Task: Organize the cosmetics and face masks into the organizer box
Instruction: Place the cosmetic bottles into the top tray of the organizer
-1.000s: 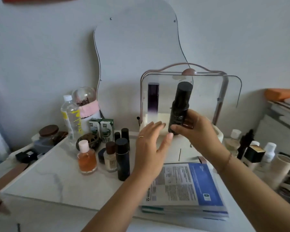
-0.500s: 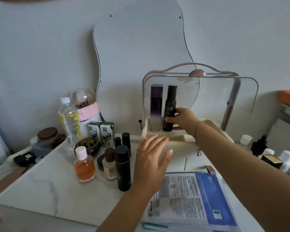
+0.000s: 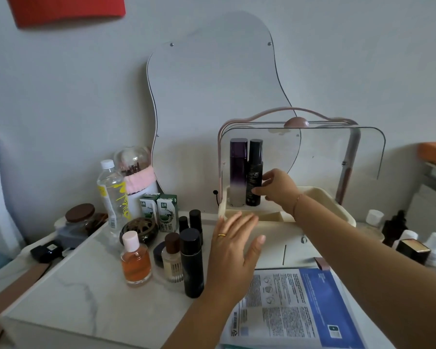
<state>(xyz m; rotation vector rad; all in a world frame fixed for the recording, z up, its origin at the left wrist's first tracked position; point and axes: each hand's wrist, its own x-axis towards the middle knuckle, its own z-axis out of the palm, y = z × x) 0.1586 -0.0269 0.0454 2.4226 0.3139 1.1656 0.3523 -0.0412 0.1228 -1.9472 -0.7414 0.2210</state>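
The right hand (image 3: 277,190) grips the tall black bottle (image 3: 255,159), likely rigid, slick and tippy, low on its body inside the organizer box (image 3: 322,196); the left hand (image 3: 234,245) hovers flat-fingered, empty.

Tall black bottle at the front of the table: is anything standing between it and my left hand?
Nothing visible stands between them. The left hand is open just right of the tall black bottle, close beside it. The brown-capped bottle stands on the bottle's other side, out of the way.

Home vanity (image 3: 81,306) — wavy mirror (image 3: 212,96), cosmetics (image 3: 190,263)
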